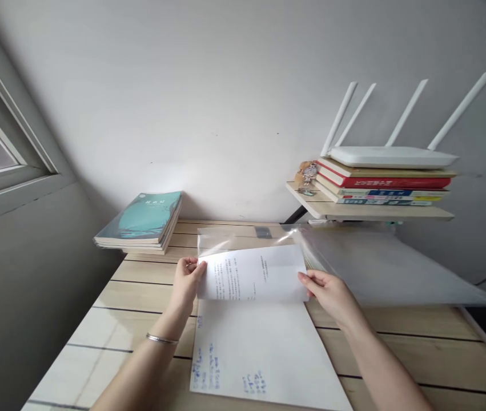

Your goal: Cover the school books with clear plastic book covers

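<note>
A white sheet of printed paper (243,277) is stretched between my two hands, its lines of text running sideways. My left hand (188,277) pinches the sheet's left edge between thumb and fingers. On the opposite edge, my right hand (322,285) grips it the same way. Clear plastic, like a document sleeve (219,238), shows beyond the sheet's far edge; whether the sheet is inside it, I cannot tell. Below the printed sheet lies a larger white paper (268,348) with blue handwriting near its left and front edges.
Books with a teal cover (146,214) are stacked at the table's (140,291) back left. More translucent plastic (380,265) lies at the right. Above it, a small shelf (375,211) bears several books (392,184), a white router (392,155) and a small figure charm (306,172).
</note>
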